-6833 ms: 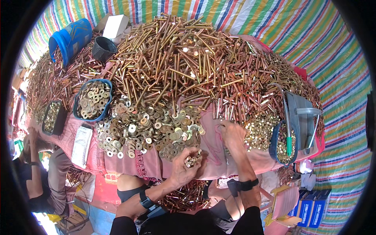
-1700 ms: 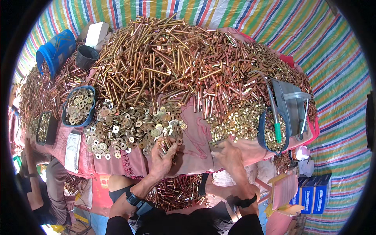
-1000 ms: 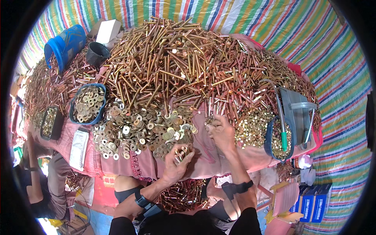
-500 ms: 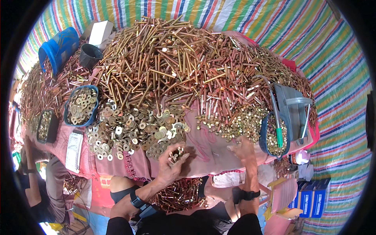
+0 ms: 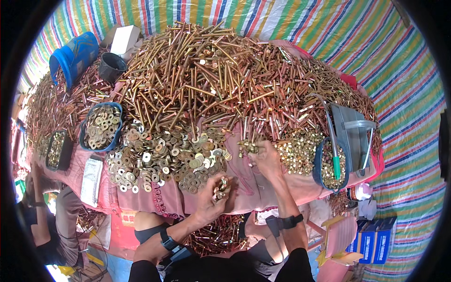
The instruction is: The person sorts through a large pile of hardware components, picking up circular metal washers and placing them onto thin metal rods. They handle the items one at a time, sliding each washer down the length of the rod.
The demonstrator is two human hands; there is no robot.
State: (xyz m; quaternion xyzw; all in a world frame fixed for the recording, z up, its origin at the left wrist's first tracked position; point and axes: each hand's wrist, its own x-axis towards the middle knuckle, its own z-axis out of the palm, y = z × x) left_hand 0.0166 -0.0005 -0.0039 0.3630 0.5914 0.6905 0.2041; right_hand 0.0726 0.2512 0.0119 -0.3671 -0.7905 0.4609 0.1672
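My left hand (image 5: 212, 195) is closed, palm up, around several small brass-coloured nuts (image 5: 220, 188). It sits at the near edge of the cloth-covered table, just below a heap of flat washers (image 5: 162, 148). My right hand (image 5: 265, 160) reaches to the left end of a spread of loose nuts (image 5: 296, 152). Its fingers are blurred, and a few nuts lie right beside the fingertips; whether any are gripped is hidden. Behind both hands rises a big pile of long brass-toned bolts (image 5: 197, 84).
A blue-rimmed tub of washers (image 5: 101, 127) stands left, a dark tub of nuts (image 5: 331, 164) right with a green-handled tool across it. Beside that is a grey scoop-like container (image 5: 350, 131). A blue bucket (image 5: 75, 58) and black pot (image 5: 112, 66) rest far left. Another person's arm (image 5: 40, 202) shows at left.
My right hand has moved left and slightly away from me, from the nuts' near edge to their left end. My left hand has shifted slightly right, still holding nuts.
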